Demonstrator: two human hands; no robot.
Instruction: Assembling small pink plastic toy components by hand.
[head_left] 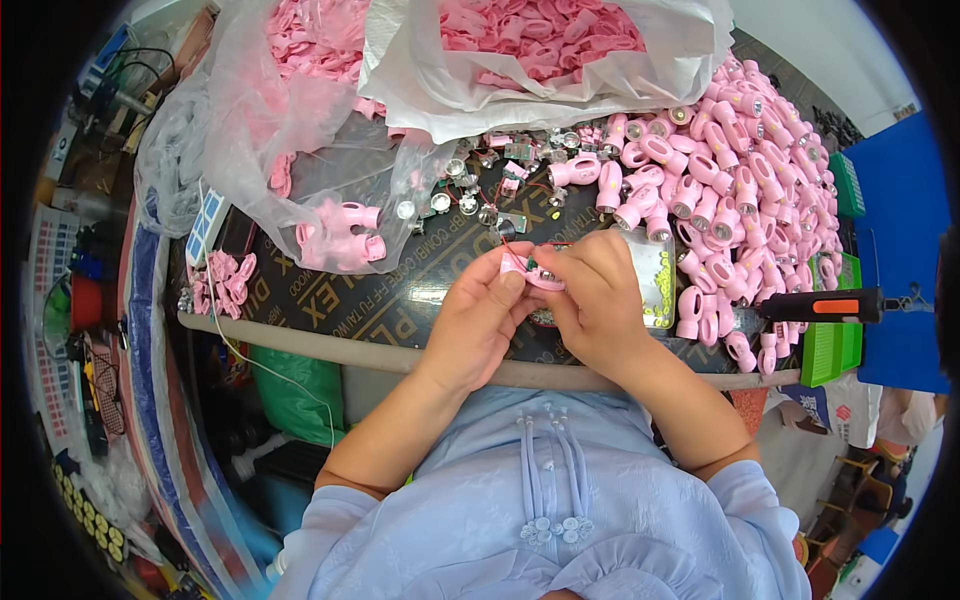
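Near the table's front edge, my left hand (472, 322) and my right hand (603, 305) are closed together on a small pink flashlight shell (547, 282). A bit of green circuit board (531, 266) shows in it, between my fingertips. Thin red wires lead up from there to a dark round part (506, 230) just beyond my fingers. My fingers cover much of the shell. Silvery reflectors (468, 204) and wired circuit boards lie behind my hands. Right of my right hand, a metal tray (638, 243) holds small yellow-green pieces (663, 290).
A big heap of pink flashlights (765, 175) covers the right side. Pink shells fill a white sack (400, 80) and a clear plastic bag (235, 130) at the back. A black and orange tool (830, 305) juts over a green basket (846, 345). Loose pink pieces (226, 280) lie at left.
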